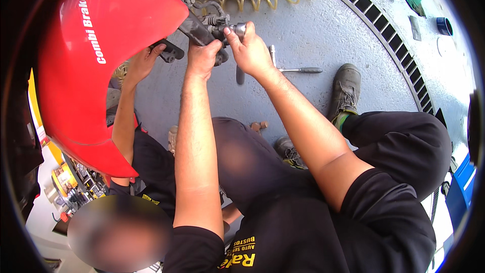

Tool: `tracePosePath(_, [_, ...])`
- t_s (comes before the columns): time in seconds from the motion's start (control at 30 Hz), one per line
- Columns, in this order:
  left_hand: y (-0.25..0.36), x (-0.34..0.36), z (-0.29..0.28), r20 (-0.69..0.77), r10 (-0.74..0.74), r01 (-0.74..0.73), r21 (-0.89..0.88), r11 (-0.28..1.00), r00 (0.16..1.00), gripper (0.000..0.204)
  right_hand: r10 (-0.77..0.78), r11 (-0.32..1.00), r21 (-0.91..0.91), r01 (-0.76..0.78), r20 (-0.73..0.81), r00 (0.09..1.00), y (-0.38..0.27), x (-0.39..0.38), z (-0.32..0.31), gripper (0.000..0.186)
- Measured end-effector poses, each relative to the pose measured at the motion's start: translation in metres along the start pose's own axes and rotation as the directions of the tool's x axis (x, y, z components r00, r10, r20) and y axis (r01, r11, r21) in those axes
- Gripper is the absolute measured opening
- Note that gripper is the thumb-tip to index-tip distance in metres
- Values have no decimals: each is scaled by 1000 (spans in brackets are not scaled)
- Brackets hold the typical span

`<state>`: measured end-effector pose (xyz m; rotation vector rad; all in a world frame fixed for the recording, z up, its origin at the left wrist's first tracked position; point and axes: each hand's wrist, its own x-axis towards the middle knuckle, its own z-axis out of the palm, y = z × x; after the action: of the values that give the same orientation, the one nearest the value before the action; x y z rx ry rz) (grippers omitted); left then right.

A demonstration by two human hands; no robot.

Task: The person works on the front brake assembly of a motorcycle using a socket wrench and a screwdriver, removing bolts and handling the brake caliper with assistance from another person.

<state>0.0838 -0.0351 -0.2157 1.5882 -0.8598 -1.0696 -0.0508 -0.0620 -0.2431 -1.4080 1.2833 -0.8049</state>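
My left hand [203, 58] is closed around the lower end of a dark fork leg [194, 28] beneath the red front fender [131, 15]. To its right, my right hand [247, 50] grips a short silver metal part [241, 29] with a rounded end, the thumb pressed over its near side. That part sits against the metal fittings [214, 20] beside the leg; its exact kind and how it joins them are hidden by my fingers. A co-worker's hand [145, 63] reaches in from the left and holds the other dark leg [172, 50].
On the grey floor lie a ratchet-like tool [303, 70] and a dark handle [240, 75]. A yellowish coiled hose [273, 0] runs behind the fork. A drain grate [389, 30] curves along the right, near a blue can [444, 26] and green cloth [413, 0]. The co-worker crouches at left.
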Motion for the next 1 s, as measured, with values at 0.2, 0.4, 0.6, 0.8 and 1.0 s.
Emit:
tracePosePath(0.2, [-1, 0, -5, -6, -29, 29, 28, 999, 1000, 38, 277, 961, -51, -272, 174, 945, -19, 8, -7, 60])
tracePosePath(0.4, [-3, 1, -2, 13, 25, -25, 12, 1000, 1000, 39, 105, 994, -30, -102, 102, 989, -13, -2, -10, 67])
tracePosePath(0.6, [1, -1, -4, -4, 16, -16, 46, 999, 1000, 32, 282, 959, -86, -270, 179, 943, -25, 4, -10, 65])
tracePosePath(0.8, [-2, 0, 1, -47, 33, -30, 54, 998, 998, 30, 230, 904, 281, -321, 314, 921, -6, -2, -14, 58])
tracePosePath(1.0, [4, -4, -5, 23, -27, 27, 17, 999, 999, 30, -23, 995, 98, -1, 250, 968, 10, 2, -5, 51])
